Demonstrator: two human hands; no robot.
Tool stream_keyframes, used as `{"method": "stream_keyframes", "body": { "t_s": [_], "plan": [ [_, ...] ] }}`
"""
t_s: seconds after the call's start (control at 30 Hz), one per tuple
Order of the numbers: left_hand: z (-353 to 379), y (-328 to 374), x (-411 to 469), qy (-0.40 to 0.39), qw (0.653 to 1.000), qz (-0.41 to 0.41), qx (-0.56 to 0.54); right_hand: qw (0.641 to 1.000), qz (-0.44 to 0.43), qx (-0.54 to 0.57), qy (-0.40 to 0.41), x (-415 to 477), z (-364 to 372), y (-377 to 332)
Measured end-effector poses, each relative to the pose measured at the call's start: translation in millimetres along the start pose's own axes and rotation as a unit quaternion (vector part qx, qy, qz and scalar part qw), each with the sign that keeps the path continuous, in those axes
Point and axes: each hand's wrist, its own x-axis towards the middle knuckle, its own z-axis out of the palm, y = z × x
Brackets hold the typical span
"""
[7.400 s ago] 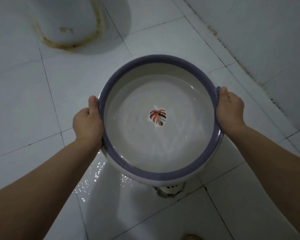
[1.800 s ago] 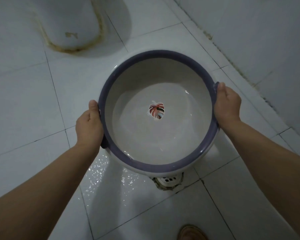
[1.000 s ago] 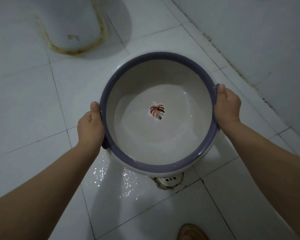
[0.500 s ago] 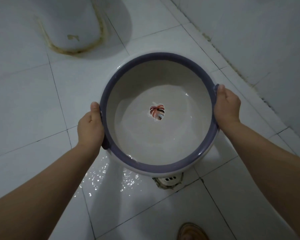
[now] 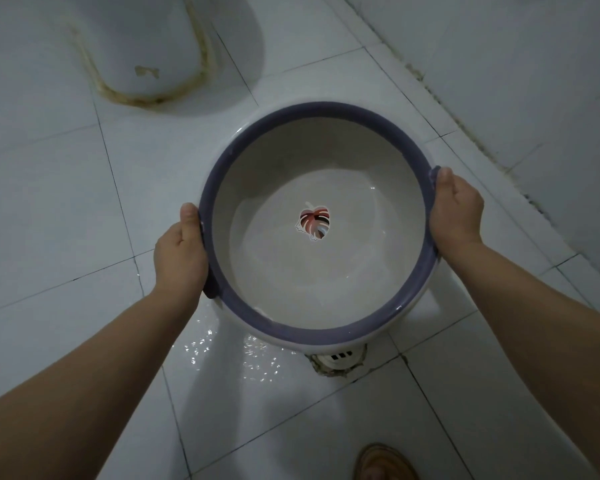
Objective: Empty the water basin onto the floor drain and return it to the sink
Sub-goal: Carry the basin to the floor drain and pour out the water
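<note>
Purple-rimmed, one basin [image 5: 317, 271] is gripped by left hand [image 5: 179, 252] and right hand [image 5: 456, 211], above one drain [image 5: 338, 358].

Our basin [image 5: 317, 271] hides most of the floor drain [image 5: 338, 358]; our fingers curl unseen beneath its rim.

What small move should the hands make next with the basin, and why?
Probably tip the near rim lower. The left hand and right hand hold the basin by its sides above the floor drain. Shallow water remains inside, and the wet tile beside the drain suggests water goes out there.
</note>
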Motion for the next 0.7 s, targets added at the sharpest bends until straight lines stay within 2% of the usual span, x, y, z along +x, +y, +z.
{"method": "stream_keyframes", "body": {
  "t_s": [0.7],
  "plan": [
    [-0.9,-3.3,-0.8,-0.006,1.000,0.002,0.005,1.000,0.001,0.002,0.006,-0.9,-1.8,0.9]
  ]
}}
